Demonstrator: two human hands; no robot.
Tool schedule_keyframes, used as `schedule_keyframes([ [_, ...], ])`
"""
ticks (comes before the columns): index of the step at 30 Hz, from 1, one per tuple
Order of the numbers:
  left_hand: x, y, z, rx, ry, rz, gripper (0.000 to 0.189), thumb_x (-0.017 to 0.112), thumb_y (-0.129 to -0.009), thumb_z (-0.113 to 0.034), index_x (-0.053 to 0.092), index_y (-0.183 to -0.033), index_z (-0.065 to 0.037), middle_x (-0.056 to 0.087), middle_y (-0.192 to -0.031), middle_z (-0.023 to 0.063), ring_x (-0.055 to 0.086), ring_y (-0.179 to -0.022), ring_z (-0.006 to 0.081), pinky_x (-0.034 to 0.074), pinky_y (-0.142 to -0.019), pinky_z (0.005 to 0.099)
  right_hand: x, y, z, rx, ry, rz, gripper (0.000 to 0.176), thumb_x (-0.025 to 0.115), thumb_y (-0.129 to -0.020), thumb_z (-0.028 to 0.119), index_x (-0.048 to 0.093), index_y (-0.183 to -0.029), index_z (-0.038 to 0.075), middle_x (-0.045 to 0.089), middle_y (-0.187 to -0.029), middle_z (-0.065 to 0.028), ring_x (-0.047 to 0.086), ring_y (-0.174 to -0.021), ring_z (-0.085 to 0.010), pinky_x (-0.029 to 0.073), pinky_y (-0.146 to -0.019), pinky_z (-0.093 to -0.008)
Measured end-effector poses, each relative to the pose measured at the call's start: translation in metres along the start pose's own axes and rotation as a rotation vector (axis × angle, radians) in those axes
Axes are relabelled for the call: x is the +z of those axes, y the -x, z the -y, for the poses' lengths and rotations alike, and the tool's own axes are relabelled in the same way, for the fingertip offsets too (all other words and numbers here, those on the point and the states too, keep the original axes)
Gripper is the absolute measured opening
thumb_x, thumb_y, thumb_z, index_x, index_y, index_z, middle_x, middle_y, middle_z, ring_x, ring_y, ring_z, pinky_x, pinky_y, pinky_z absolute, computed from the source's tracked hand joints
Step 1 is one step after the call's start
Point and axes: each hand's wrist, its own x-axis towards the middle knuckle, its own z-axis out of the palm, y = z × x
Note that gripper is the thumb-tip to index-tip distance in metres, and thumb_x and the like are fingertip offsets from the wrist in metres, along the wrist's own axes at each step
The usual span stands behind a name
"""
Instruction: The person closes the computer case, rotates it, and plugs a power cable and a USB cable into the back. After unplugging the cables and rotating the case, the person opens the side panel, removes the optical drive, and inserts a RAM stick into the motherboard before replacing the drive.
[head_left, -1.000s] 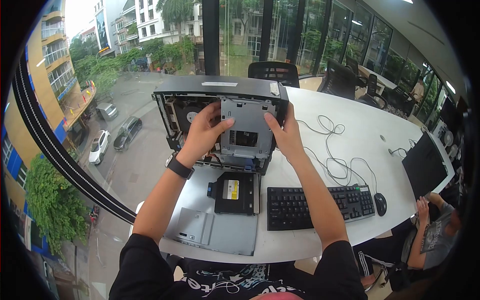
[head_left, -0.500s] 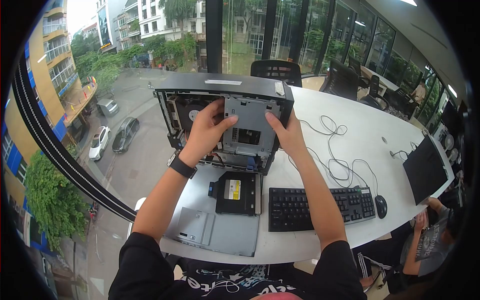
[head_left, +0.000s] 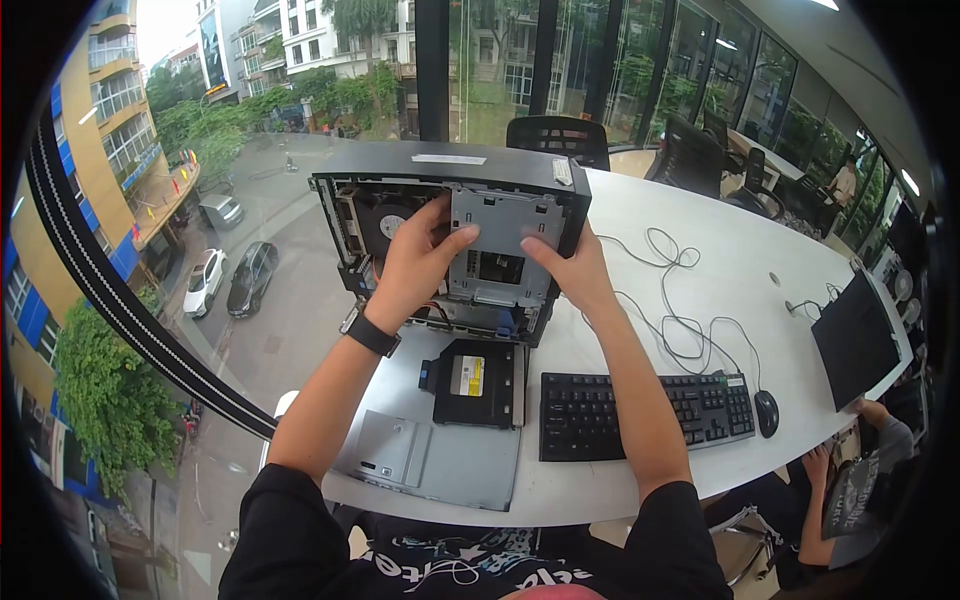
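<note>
An open black computer case (head_left: 370,156) stands on the white table, its inside facing me. Within it, a grey metal drive bracket (head_left: 497,212) covers the right part, and a round fan (head_left: 392,226) shows at the left. My left hand (head_left: 425,250) grips the bracket's left edge, thumb on its face and fingers behind it. My right hand (head_left: 575,262) lies at the bracket's right side, thumb pressed on its face; its other fingers are hidden behind the case edge. In front of the case lies a black optical drive (head_left: 470,382) with a yellow-white label, partly over a grey side panel (head_left: 465,470).
A black keyboard (head_left: 590,418), a mouse (head_left: 766,413) and looped cables (head_left: 672,330) lie on the table (head_left: 720,245) to the right. A dark monitor (head_left: 856,340) stands at the far right, near a seated person (head_left: 850,490). A window borders the left.
My right thumb has moved slightly left across the bracket's face. My left hand keeps its place on the bracket. The whole view has shifted a little.
</note>
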Motion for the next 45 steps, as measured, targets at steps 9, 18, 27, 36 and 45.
schedule_keyframes([
  [9,0.001,0.000,0.007,0.011,-0.074,-0.033,0.047,0.067,-0.097,-0.012,0.049,-0.135,0.008,0.067,-0.121,0.0168,0.066,-0.109,0.0191,0.052,-0.093,0.0306,0.001,-0.003,-0.002,-0.035,-0.009,0.017,0.079,0.085,-0.079,0.026,0.043,-0.141,-0.001,0.062,-0.128,-0.0172,0.060,-0.120,-0.0262,0.049,-0.102,-0.0374],
  [18,0.008,-0.002,0.010,0.124,-0.393,-0.193,0.039,0.071,-0.094,-0.023,0.063,-0.122,0.002,0.073,-0.089,0.0137,0.069,-0.076,0.0166,0.053,-0.071,0.0284,0.005,0.000,0.006,0.016,0.006,-0.044,0.071,0.082,-0.083,0.023,0.045,-0.138,-0.003,0.068,-0.118,-0.0181,0.069,-0.105,-0.0234,0.053,-0.093,-0.0344],
  [27,-0.007,-0.008,-0.029,0.032,-0.916,-0.098,0.038,0.081,-0.085,-0.035,0.074,-0.089,0.002,0.068,-0.060,0.0099,0.065,-0.051,0.0143,0.047,-0.051,0.0262,0.006,-0.002,-0.003,-0.017,0.051,-0.077,0.075,0.084,-0.081,0.025,0.046,-0.138,-0.004,0.068,-0.120,-0.0192,0.067,-0.110,-0.0260,0.051,-0.096,-0.0363],
  [36,0.031,0.112,-0.164,-0.014,-0.847,-0.125,0.035,0.080,-0.086,-0.034,0.076,-0.092,0.001,0.071,-0.066,0.0095,0.070,-0.061,0.0129,0.052,-0.056,0.0251,-0.029,0.121,0.137,-0.011,0.030,0.028,0.086,0.087,-0.075,0.026,0.041,-0.141,-0.003,0.072,-0.113,-0.0155,0.068,-0.111,-0.0243,0.050,-0.099,-0.0352],
  [45,0.164,0.547,-0.683,-0.030,-0.938,-0.180,0.034,0.076,-0.089,-0.034,0.075,-0.092,0.000,0.069,-0.063,0.0083,0.067,-0.056,0.0145,0.049,-0.054,0.0265,-0.118,0.561,0.616,-0.027,-0.045,0.096,0.086,0.087,-0.075,0.026,0.040,-0.141,-0.003,0.073,-0.113,-0.0153,0.068,-0.111,-0.0242,0.050,-0.100,-0.0350],
])
